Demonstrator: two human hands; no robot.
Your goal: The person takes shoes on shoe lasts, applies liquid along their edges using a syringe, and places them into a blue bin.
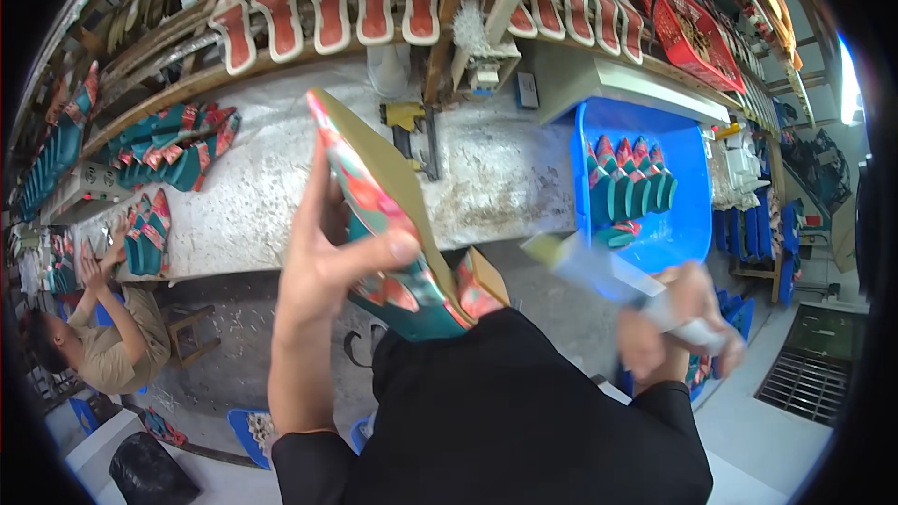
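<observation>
Over my lap, at about twelve o'clock from my chest, I am holding a high-heeled shoe (398, 224) sole-outward in my left hand (323, 266), thumb pressed across the patterned upper, fingers wrapped behind. At four o'clock, my right hand (678, 323) is closing around a pale brush-like tool (599, 271), blurred, so its tip is unclear. In my judgement, I should be keeping the sole steady and tilted toward the tool, working evenly along the edge.
</observation>
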